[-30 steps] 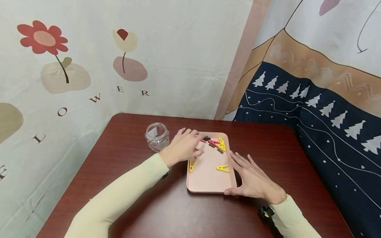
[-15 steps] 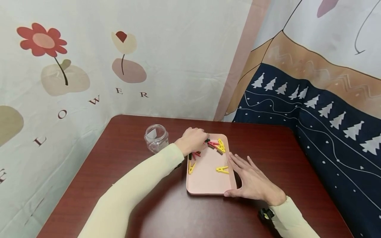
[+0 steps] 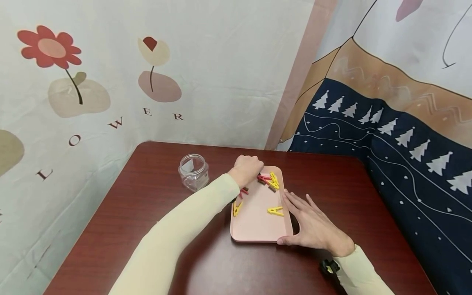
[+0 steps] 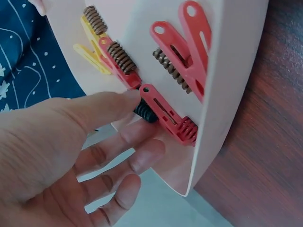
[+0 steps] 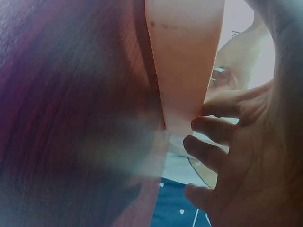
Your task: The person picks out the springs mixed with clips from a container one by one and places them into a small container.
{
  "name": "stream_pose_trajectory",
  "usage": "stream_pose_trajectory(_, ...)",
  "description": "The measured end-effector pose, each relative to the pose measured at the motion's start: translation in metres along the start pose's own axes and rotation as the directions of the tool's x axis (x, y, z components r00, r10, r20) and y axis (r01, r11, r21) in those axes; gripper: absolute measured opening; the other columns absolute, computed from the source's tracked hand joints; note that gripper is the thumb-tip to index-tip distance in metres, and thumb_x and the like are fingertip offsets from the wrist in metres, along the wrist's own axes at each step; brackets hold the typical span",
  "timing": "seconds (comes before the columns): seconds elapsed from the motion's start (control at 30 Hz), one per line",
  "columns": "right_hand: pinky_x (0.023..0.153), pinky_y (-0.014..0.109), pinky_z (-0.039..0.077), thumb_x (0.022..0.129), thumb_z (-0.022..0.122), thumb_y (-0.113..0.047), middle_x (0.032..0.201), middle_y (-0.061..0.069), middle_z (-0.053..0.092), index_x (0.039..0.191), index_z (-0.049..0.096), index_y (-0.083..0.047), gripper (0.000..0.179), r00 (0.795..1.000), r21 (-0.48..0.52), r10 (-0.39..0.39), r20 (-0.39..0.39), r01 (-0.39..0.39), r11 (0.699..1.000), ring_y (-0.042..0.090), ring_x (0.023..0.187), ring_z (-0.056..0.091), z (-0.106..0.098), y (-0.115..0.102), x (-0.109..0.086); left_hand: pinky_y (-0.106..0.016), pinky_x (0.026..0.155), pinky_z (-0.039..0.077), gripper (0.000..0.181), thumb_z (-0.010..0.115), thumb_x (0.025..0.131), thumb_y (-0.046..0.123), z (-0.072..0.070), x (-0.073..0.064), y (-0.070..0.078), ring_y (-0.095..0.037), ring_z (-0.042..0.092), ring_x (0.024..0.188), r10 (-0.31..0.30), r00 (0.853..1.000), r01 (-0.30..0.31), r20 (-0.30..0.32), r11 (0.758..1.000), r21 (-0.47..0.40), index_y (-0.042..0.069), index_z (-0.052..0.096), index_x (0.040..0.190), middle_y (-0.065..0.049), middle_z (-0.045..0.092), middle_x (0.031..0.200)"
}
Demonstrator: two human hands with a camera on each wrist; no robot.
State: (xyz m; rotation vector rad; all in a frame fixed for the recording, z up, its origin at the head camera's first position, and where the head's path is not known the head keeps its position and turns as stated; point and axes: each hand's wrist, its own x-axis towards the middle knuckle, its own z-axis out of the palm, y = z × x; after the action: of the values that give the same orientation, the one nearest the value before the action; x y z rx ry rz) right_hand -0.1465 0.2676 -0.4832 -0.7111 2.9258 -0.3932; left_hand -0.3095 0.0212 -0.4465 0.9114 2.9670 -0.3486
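Note:
A pink tray [image 3: 254, 229] holds several red, yellow and black plastic clothespins. My left hand [image 3: 246, 170] reaches into its far left corner. In the left wrist view, thumb and index finger pinch a small black clothespin [image 4: 146, 112], partly covered by the fingertips. Against it lies a red clothespin [image 4: 165, 113]; the other fingers are loosely bent below. Two more red clothespins [image 4: 182, 52] lean at the tray wall. My right hand [image 3: 313, 225] rests along the tray's right side, fingers spread, fingertips at the rim and thumb at the near corner. One yellow clothespin [image 3: 275, 210] lies near it.
A clear open jar [image 3: 194, 172] stands left of the tray on the dark red wooden table [image 3: 228, 270]. Another yellow clothespin [image 3: 237, 209] lies at the tray's left wall. Printed cloths [image 3: 221, 82] hang behind and to the right of the table.
My left hand has moved right and toward the back corner of the tray, its fingers closing on the black clothespin. The right hand stays at the tray's side.

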Motion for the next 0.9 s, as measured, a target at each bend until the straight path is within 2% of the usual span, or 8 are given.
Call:
stream_pose_trajectory(0.2,0.139,0.083,0.024,0.082,0.086,-0.088,0.192,0.011,0.035,0.184,0.035,-0.013,0.137,1.0,-0.005,-0.007,-0.009,0.007,1.0,0.041,0.176,0.042,0.0,0.0,-0.001,-0.041,0.088,0.073,0.02,0.082,0.111,0.022,0.003,0.005,0.002,-0.018,0.086,0.103,0.007,1.0,-0.006,-0.025,0.999,0.04,0.024,0.087,0.129,0.0,0.088,0.119)
stream_pose_trajectory(0.47,0.139,0.083,0.024,0.083,0.085,-0.089,0.193,0.011,0.034,0.184,0.034,-0.014,0.136,1.0,0.0,-0.007,-0.006,0.007,1.0,0.041,0.175,0.042,0.001,0.001,-0.001,-0.042,0.087,0.074,0.02,0.077,0.114,0.022,0.008,0.008,0.0,-0.02,0.086,0.105,-0.014,1.0,0.014,-0.002,1.0,0.018,0.024,0.087,0.132,-0.001,0.088,0.121)
stream_pose_trajectory(0.73,0.139,0.083,0.024,0.083,0.084,-0.089,0.193,0.011,0.034,0.184,0.035,-0.013,0.136,1.0,0.01,-0.004,-0.006,0.004,1.0,0.041,0.175,0.043,0.001,0.0,-0.001,-0.044,0.082,0.074,0.017,0.079,0.113,0.018,0.009,0.006,-0.005,-0.019,0.085,0.097,-0.026,1.0,0.027,0.011,0.994,-0.102,0.019,0.088,0.126,-0.003,0.088,0.115)
stream_pose_trajectory(0.9,0.139,0.083,0.024,0.083,0.082,-0.091,0.193,0.01,0.033,0.184,0.034,-0.014,0.136,1.0,0.013,0.001,-0.005,0.0,1.0,0.041,0.174,0.044,0.001,0.0,-0.001,-0.043,0.081,0.073,0.006,0.081,0.11,0.017,0.007,0.003,-0.011,-0.017,0.079,0.092,-0.021,0.999,0.025,0.027,0.984,-0.179,0.017,0.087,0.112,-0.003,0.087,0.109)
